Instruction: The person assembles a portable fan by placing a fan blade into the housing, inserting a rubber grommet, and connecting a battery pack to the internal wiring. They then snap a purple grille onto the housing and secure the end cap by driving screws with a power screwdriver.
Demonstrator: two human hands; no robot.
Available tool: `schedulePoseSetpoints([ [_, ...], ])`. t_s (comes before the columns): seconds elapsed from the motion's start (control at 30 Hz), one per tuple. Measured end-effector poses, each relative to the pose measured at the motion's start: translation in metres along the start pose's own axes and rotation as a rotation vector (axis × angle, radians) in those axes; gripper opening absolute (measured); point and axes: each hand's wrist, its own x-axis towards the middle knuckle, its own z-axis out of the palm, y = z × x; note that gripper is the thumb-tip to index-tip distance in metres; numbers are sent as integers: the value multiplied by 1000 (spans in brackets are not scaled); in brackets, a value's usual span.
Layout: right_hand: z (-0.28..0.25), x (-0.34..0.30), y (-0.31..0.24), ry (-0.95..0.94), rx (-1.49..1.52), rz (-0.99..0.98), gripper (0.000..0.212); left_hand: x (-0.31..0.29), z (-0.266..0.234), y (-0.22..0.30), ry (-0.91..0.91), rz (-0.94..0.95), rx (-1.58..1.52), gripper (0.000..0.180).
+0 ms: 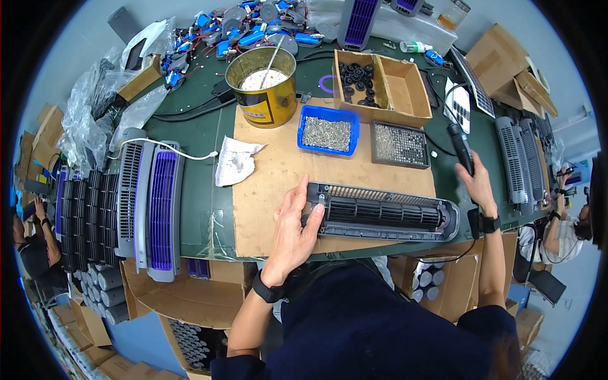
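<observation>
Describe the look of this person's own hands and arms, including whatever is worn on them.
The left hand and right hand are ungloved. Each wrist wears a black band: left band, right band, the right with a dark block beside it. The forearms are bare below dark navy sleeves.

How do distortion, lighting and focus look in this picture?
Head view: strong fisheye bending inside a black rim; bright lighting, with glints on the clear plastic bags; the fan housing, left hand and black handheld tool look reasonably sharp, without obvious motion blur.
</observation>
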Motion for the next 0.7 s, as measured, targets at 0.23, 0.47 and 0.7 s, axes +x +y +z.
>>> schedulePoseSetpoints([
  [0.23,-68,-11,-173,225,1142,-219,69,-7,14,-4,76,-67,-158,57],
  [0.47,5,-3,-277,16,1790,-386,93,-2,28,2,138,-1,-11,52],
  [0.7,44,9,-297,-37,1746,-297,96,0,32,0,202,46,50,54],
])
